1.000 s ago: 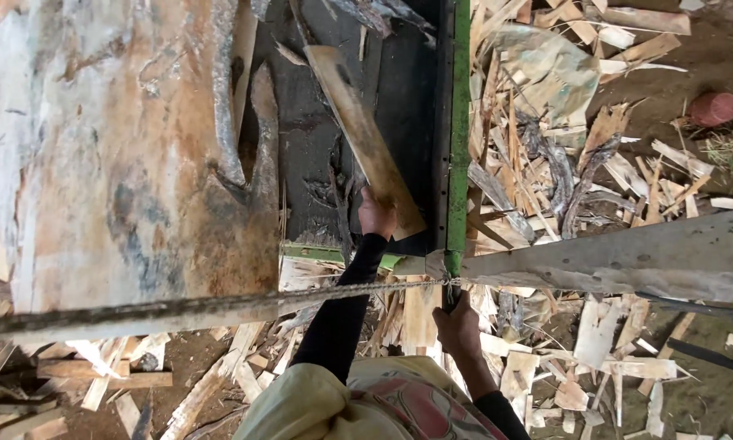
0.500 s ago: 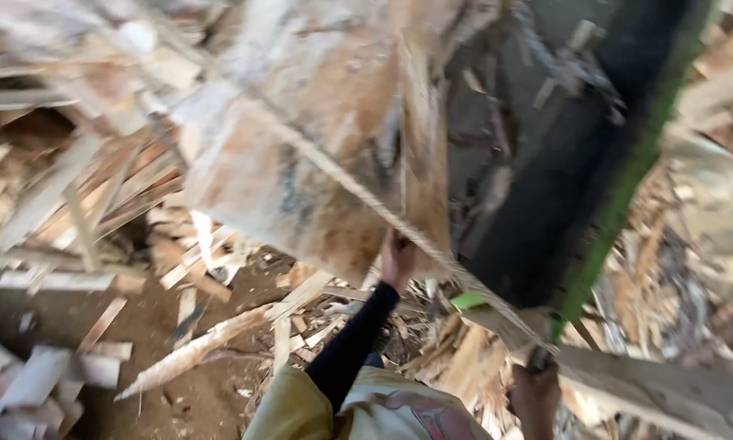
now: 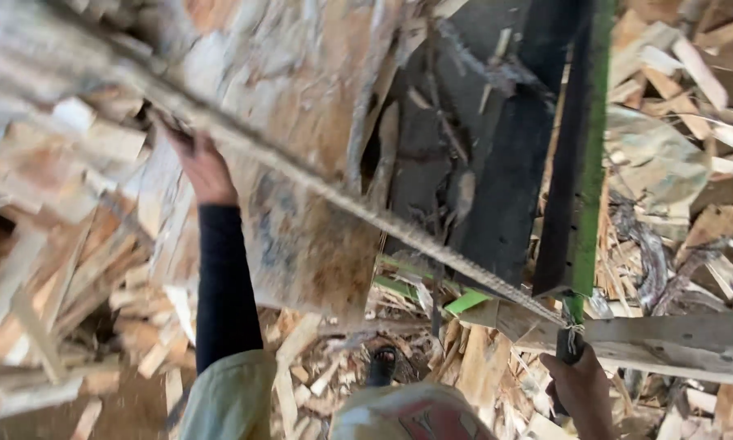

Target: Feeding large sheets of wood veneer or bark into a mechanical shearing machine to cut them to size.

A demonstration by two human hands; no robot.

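Observation:
My left hand (image 3: 202, 167) reaches up on a black-sleeved arm and rests on the edge of a large rough slab of wood (image 3: 301, 220) with bark and pale patches. My right hand (image 3: 582, 391) is low at the right, closed round a dark handle (image 3: 568, 346) with a rope (image 3: 342, 200) tied to it. The rope runs taut up and to the left across the slab. Just above my right hand stands a dark metal frame with a green edge (image 3: 582, 147).
Wood offcuts and splinters (image 3: 81, 269) are heaped on the ground to the left and to the right (image 3: 684, 122). A grey plank (image 3: 676, 342) lies across the lower right. My foot in a dark sandal (image 3: 381, 367) stands among the scraps.
My left hand has moved from the narrow strip by the green frame leftward onto the big slab's edge. The view has swung left and tilted. My right hand has kept its hold.

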